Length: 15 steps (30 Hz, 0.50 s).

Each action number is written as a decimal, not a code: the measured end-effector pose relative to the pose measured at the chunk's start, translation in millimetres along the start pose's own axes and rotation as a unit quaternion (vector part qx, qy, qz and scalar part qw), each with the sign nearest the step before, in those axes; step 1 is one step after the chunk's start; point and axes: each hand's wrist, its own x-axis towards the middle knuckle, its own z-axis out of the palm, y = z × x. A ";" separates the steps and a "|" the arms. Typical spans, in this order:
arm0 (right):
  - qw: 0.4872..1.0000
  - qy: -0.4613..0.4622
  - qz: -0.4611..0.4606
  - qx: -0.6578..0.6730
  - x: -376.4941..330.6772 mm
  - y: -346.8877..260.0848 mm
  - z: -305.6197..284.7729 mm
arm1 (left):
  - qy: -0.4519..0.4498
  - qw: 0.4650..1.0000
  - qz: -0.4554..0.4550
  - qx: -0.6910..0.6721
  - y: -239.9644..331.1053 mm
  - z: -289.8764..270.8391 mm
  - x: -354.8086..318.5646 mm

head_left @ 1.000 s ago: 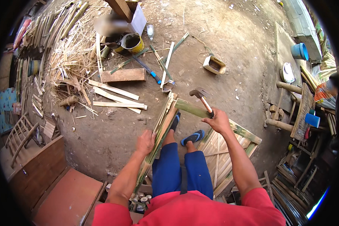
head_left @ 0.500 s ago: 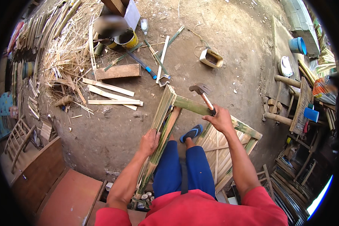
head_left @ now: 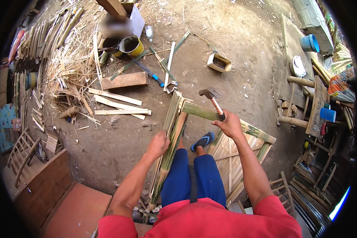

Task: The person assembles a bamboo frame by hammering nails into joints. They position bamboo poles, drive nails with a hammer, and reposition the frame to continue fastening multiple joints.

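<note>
My left hand (head_left: pixel 159 143) is closed around the left side of a bamboo frame (head_left: pixel 171 156), its fingers curled over the split bamboo edge. In my right hand (head_left: pixel 230 124) is a hammer (head_left: pixel 215 104), gripped by its handle, with the dark claw head raised over the frame's far rail. That green bamboo rail (head_left: pixel 202 111) joins the left side to a slatted bamboo panel (head_left: pixel 226 158) on the right. My legs stand inside the frame, and one foot in a blue-and-black flip-flop (head_left: pixel 203 141) shows through the gap.
Ahead on the dirt ground lie pale bamboo strips (head_left: pixel 123 112), a wooden block (head_left: pixel 125 81) and a blue-banded tool (head_left: pixel 150 73). Bamboo shavings (head_left: pixel 67 67) pile up at the far left. A cut-open container (head_left: pixel 219 62) sits farther off. To the right stands a bamboo bench (head_left: pixel 313 109).
My left hand has shifted slightly farther up the frame's left side. My right hand and the hammer have hardly moved. The whole view has tilted a little.
</note>
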 end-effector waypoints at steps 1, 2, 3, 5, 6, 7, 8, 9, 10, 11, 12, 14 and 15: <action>1.000 0.008 -0.013 0.004 1.4 0.7 1.4 | 0.011 1.000 -0.002 0.012 2.8 5.4 0.5; 1.000 0.007 -0.019 0.010 2.8 1.2 2.9 | 0.014 1.000 0.005 0.001 3.2 7.9 1.9; 1.000 0.006 -0.018 0.009 5.0 1.1 4.8 | 0.015 1.000 0.008 -0.006 4.2 10.4 2.9; 1.000 0.000 -0.017 0.000 9.7 -0.6 9.0 | 0.012 1.000 0.007 -0.025 3.3 10.4 5.4; 1.000 -0.003 -0.018 -0.005 12.5 -2.3 11.0 | 0.009 0.999 0.005 -0.035 2.4 8.7 6.5; 1.000 -0.006 -0.017 -0.015 15.1 -4.7 13.0 | 0.005 0.999 -0.001 -0.041 1.0 5.9 7.2; 1.000 -0.010 -0.014 -0.008 17.7 -7.1 14.6 | 0.008 0.999 0.011 -0.040 0.0 3.2 7.6; 1.000 -0.016 -0.009 -0.007 19.5 -9.6 15.8 | 0.011 0.999 0.018 -0.037 -1.3 0.7 8.0; 1.000 -0.017 -0.009 -0.008 21.6 -11.9 17.0 | 0.015 0.999 0.025 -0.034 -2.3 -1.5 8.7; 1.000 -0.018 -0.008 -0.012 22.6 -13.8 17.8 | 0.012 0.999 0.016 -0.034 -3.5 -3.1 8.8; 1.000 -0.016 -0.012 -0.017 23.5 -15.4 18.4 | 0.012 0.999 0.007 -0.035 -4.7 -4.5 9.4; 1.000 -0.014 -0.016 -0.017 24.1 -17.6 19.1 | 0.016 0.999 0.002 -0.028 -6.4 -6.2 9.3; 1.000 -0.011 -0.014 -0.011 24.5 -18.4 19.6 | 0.020 1.000 0.010 -0.019 -7.1 -7.1 9.8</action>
